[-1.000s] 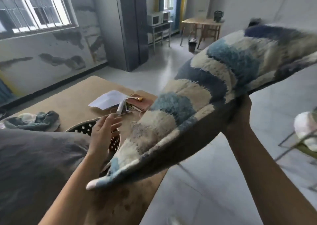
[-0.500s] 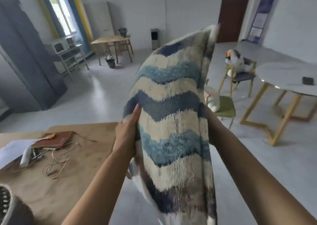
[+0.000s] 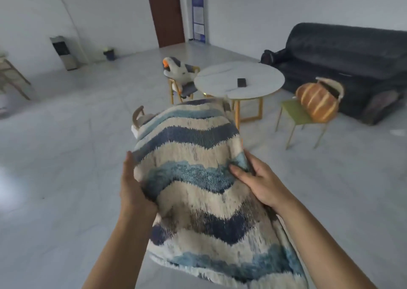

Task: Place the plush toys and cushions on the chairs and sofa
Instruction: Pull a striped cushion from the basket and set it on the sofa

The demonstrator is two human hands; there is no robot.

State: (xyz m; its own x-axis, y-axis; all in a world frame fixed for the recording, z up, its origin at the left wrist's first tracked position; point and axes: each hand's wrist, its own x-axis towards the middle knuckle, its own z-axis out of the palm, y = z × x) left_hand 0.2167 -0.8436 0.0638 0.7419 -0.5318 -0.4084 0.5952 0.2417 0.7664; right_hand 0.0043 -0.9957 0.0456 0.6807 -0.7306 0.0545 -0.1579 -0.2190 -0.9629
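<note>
Shaggy pile in zigzag bands of cream, pale blue and navy covers the cushion (image 3: 198, 178), a soft, rounded rectangular thing that is held in mid-air in front of the round table (image 3: 239, 79) and well above the pale, glossy tiled floor (image 3: 55, 178). It is gripped at both side edges: the left hand (image 3: 134, 185) is cupped against its left edge, with the fingers curled round behind and hidden by the fabric, and the right hand (image 3: 257, 183) is closed on the right edge, the thumb pressed into the pile on top and the fingers tucked under a pinched fold. The table's top is a flat white disc, marble-like, carried on a slim gold-coloured metal frame; a small dark rectangular object (image 3: 241, 82) lies on it. To the table's left a chair with a wooden frame (image 3: 176, 90) bears a plush bird toy (image 3: 179, 69), white and grey with an orange beak, leaning against the backrest. To the table's right a green-seated chair (image 3: 296, 112) on thin metal legs carries a ribbed orange plush pumpkin (image 3: 317, 100), propped against its curved back. Beyond that chair a long dark sofa (image 3: 343, 52), velvety and softly padded, is set along the wall. Just in front of the table, the curved wooden backrest of another chair (image 3: 137, 115) is seen past the cushion's upper left edge, the rest being hidden.
</note>
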